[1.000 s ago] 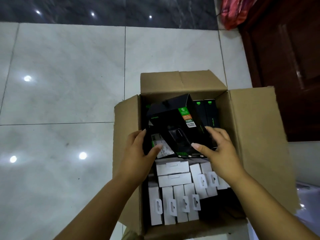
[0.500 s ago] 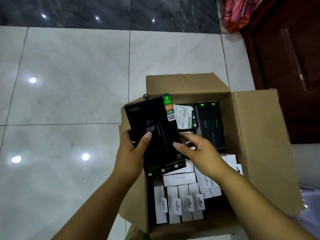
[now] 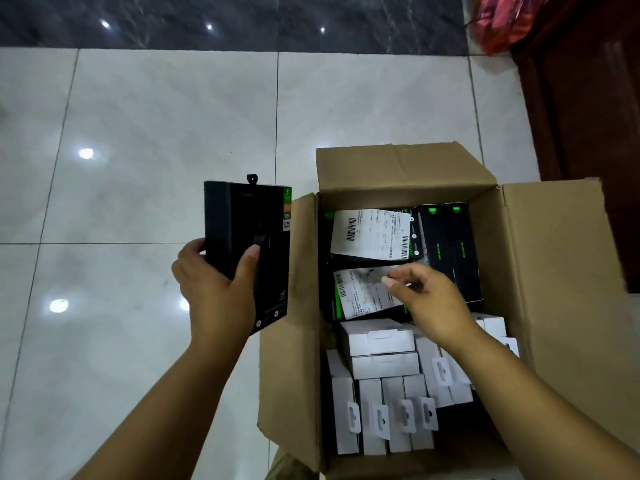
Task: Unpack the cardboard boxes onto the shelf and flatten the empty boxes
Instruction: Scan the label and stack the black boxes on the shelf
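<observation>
Left hand: the left hand (image 3: 214, 292) grips a black retail package (image 3: 247, 251) by its lower half, thumb across the front and fingers behind, holding it upright over the floor at about 9 o'clock from the cardboard box (image 3: 554, 271).
Right hand: the right hand (image 3: 429, 299) reaches into the box, fingers loosely curled and holding nothing, fingertips hovering over a labelled black package (image 3: 360, 292); whether they touch it I cannot tell.
What changed: half a second ago both hands held the black package above the box's left wall. Now it has swung clear of the box to the left in one hand, and the right hand has let go and gone back in.
Meaning for the task: one item is out, and a second pick looks to be starting, likely to carry several to the shelf at once. The shelf itself is not in view.
Box contents: at 12 o'clock inside, another black package with a white shipping label (image 3: 370, 233), with two upright black packages (image 3: 446, 244) just beside it toward 2 o'clock. At 6 o'clock, many small white boxes (image 3: 381, 362) with hang tabs, packed close.
Progress: early; the box is nearly full, flaps open, flattening far off.
Surroundings: pale tiled floor (image 3: 138, 133); dark wooden furniture (image 3: 588, 133) at 2 o'clock; a red bag (image 3: 502, 22) at 1 o'clock.
</observation>
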`<state>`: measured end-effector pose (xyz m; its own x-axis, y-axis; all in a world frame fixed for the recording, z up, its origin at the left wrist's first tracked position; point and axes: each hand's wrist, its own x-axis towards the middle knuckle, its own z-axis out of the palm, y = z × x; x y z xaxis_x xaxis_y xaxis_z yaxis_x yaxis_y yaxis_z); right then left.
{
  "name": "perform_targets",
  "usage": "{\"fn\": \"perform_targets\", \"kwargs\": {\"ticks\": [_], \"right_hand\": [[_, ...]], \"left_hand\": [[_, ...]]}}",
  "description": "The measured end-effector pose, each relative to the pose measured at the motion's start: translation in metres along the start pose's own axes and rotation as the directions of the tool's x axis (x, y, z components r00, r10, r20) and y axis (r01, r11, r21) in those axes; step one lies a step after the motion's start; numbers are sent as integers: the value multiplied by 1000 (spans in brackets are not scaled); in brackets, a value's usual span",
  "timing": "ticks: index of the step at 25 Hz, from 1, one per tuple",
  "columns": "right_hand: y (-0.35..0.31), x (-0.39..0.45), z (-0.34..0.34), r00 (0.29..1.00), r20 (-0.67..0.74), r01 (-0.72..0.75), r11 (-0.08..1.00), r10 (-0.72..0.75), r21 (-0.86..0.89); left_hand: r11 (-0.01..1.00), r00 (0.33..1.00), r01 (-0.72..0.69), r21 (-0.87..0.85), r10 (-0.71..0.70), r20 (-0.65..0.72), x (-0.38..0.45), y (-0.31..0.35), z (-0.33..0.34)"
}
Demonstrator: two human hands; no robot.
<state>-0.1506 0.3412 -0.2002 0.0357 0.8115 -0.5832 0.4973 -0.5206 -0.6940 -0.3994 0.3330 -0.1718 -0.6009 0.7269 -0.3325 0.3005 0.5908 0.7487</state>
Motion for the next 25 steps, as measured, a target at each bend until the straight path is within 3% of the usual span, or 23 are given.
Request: {"fn": "perform_targets", "kwargs": {"ticks": [3,7,11,14,17,25], "right_hand": [[-4,16,0,999,-50,-4,999,2,-52],[-2,48,2,997,-80,-8,969,-12,-246],[0,78,0,993,-31,77,803,-117,-591],[1,99,3,993,41,105,643,-113,-758],[2,118,7,993,63,108,568,-98,-816],[8,144,18,997,37,65,486,-66,-872]], "left_hand": [[997,999,-41,72,40,19,4,-4,10],[995,995,-2,99,-8,95,5,-8,30],[991,994,24,135,-38,99,12,-18,44],[984,991,53,169,-72,109,19,-26,51],[983,989,67,171,-87,116,23,-31,56],[984,989,58,166,-80,128,28,-40,64]]}}
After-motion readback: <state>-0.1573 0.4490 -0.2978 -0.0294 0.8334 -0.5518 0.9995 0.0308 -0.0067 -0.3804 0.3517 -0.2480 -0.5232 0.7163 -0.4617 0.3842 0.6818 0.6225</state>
